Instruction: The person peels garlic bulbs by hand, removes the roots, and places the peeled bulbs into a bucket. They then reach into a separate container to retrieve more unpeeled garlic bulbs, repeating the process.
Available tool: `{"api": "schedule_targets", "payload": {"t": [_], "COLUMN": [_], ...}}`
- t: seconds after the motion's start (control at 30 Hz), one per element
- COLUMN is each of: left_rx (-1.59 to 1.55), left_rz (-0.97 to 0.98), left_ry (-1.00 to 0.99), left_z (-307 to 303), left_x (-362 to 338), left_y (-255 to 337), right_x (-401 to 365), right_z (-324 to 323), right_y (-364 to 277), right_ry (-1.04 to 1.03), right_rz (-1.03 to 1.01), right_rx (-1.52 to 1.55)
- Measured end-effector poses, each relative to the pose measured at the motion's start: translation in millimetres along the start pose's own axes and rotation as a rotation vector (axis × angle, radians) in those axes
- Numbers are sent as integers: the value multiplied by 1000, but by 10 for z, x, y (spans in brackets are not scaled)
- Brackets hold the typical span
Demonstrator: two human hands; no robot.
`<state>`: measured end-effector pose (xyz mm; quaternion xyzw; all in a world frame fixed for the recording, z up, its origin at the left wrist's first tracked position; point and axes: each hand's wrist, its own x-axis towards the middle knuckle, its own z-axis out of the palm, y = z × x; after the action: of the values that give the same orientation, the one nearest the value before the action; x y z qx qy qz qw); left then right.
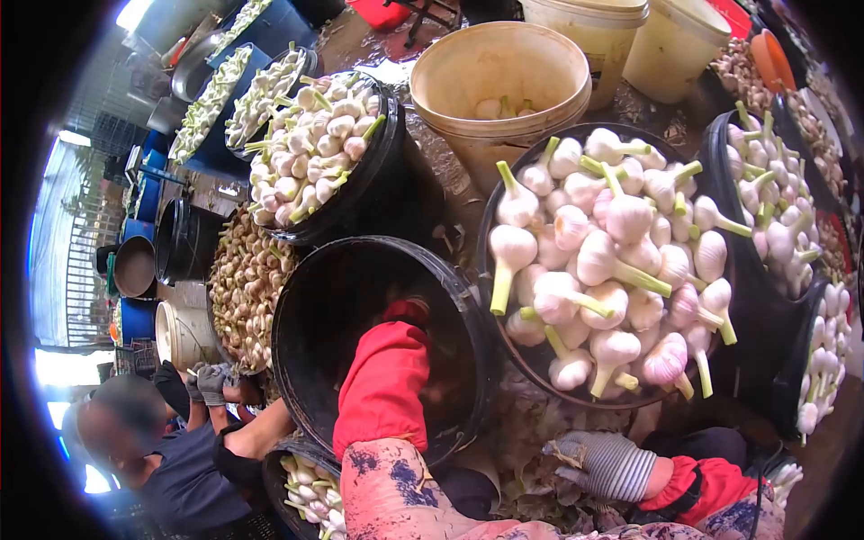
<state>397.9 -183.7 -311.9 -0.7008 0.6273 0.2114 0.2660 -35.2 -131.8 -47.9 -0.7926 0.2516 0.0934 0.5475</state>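
My left arm, in a red sleeve cuff, reaches down into a black bucket. The left hand is deep in the bucket's shadow, and its fingers do not show. My right hand wears a grey striped work glove with dirty fingertips. Its fingers are curled above a litter of garlic skins; whatever they hold, if anything, is hidden. Just beyond it stands a wide tub heaped with trimmed garlic bulbs, white to pinkish with short green stems.
Another black bucket of garlic stands at the upper left, above a heap of brownish bulbs. A cream bucket holds a few bulbs. More garlic tubs line the right. A co-worker with gloved hands sits at the lower left.
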Motion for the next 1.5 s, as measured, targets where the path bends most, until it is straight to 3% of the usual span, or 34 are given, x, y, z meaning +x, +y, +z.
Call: {"api": "schedule_targets", "payload": {"t": [0.3, 0.5, 0.67, 0.87, 0.93, 1.07, 1.17, 1.37, 1.5], "left_rx": [-47, -113, -141, -245, -316, -329, -228, -91, -92], "left_rz": [17, 4, 36, 90, 38, -150, -183, -95, 13], "left_ry": [-199, -306, -411, -586, -506, -160, -88, -212, -483], "left_z": [-205, 129, 435, 128, -159, -478, -378, 80, 193], "left_x": [-838, -1110, -1088, -1257, -1261, -1035, -688, -319, -739], "left_y": [172, 293, 415, 356, 216, -134, -255, -143, 117], "right_x": [-260, -256, -232, -198, -181, -134, -101, -108, -182], "right_z": [55, -14, -129, -84, -105, -85, -126, -108, -131], "right_y": [-65, -67, -113, -123, -145, -81, -77, -18, -74], "right_ry": [45, -32, 54, 47, 32, -4, -13, -6, -1], "right_rz": [-179, -104, -117, -75, -73, -42, -31, -1, -9], "right_rx": [-141, -90, -69, -99, -86, -73, -77, -53, -78]}}
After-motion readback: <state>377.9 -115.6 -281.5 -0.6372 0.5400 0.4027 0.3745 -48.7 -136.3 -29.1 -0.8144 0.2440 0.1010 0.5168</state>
